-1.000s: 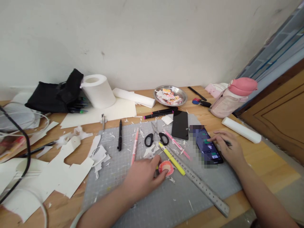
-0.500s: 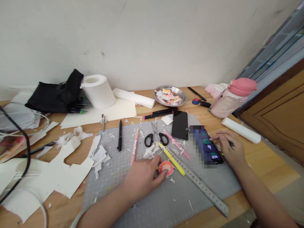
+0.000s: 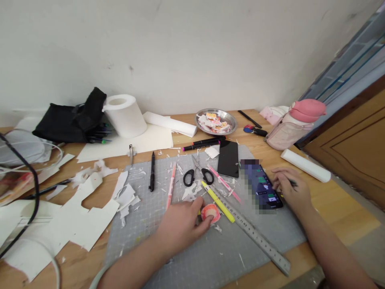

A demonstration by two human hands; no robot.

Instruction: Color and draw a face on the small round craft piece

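Left hand [image 3: 180, 225] pinches pink paper cutout [image 3: 210, 212] flat to cutting mat [image 3: 204, 261]; right hand [image 3: 291, 192], curled round thin dark pen [image 3: 291, 183], keeps fingertips by lit phone [image 3: 264, 188].

Hands: two, left hand [image 3: 180, 226], right hand [image 3: 290, 192]
Phones: two, dark phone [image 3: 227, 158], lit phone [image 3: 264, 188]
Scissors [image 3: 198, 175]: one pair
Pink pens [image 3: 171, 185]: two
Yellow highlighter [image 3: 217, 201]: one
Black markers [image 3: 204, 142]: two
Steel ruler [image 3: 252, 235]: one
Rolled white sheets [image 3: 170, 123]: two
Toilet roll [image 3: 124, 115]: one
Metal dish [image 3: 230, 115]: one
Dark stick [image 3: 292, 183] in right hand: one
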